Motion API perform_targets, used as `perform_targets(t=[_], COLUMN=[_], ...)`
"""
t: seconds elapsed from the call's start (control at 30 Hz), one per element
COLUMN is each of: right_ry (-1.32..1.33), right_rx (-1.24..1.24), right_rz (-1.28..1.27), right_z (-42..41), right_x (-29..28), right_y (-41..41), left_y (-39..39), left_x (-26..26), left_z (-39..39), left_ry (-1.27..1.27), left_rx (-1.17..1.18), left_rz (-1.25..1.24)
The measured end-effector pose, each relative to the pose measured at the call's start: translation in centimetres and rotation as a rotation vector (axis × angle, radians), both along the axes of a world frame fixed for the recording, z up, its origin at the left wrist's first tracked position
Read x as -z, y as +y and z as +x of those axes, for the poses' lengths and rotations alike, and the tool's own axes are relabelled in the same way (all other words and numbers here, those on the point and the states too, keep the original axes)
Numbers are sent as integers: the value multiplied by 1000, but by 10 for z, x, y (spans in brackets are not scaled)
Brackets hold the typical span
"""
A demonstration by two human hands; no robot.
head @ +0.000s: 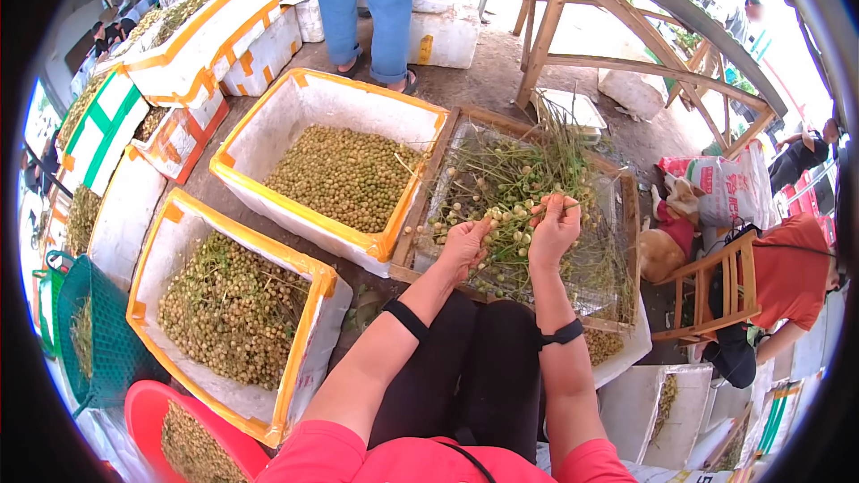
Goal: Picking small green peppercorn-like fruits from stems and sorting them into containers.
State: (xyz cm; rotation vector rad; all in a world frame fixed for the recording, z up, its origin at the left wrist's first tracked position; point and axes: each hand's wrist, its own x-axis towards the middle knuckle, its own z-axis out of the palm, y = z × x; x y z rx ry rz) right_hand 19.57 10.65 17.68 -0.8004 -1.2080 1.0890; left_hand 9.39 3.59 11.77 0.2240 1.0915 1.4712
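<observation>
Between my two hands stretches a green stem bunch bearing small round pods (513,220), above a wood-framed wire-mesh screen (631,241). My left hand (468,245) pinches its left end with thumb and fingers. The right end is gripped in my right hand (556,228), fingers curled. Tangled green stalks with more pods (530,157) cover much of the mesh under and beyond my hands. Left of the screen, a white foam box edged in orange tape (245,127) contains loose tan-green pods (342,174). A lighter foam box lies partly under the screen, with pods showing at its near corner.
Nearer on the left, another foam box (329,322) holds pods mixed with stems. A red basin (144,416) and green mesh basket (100,335) stand beside it. Someone in blue trousers (369,7) stands ahead. Right are a dog (664,235), a wooden chair (711,288) and a seated person (792,275).
</observation>
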Motion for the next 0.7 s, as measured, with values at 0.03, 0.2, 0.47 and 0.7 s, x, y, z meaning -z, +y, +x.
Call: perform_targets(t=[0.03,0.2,0.47,0.7], right_ry=[6,62,121,163], right_rx=[6,38,87,153], right_rz=[-7,-8,-38,-36], right_z=[0,-5,-1,11], right_x=[1,-1,-1,-11], right_y=[-1,5,18,23], left_y=[1,2,-6,-1], left_x=[0,17,-13,7], left_z=[1,-22,-14,-12], left_ry=[-44,-552,-521,-537], left_rx=[-58,-133,185,309], left_rz=[-45,-118,-112,91])
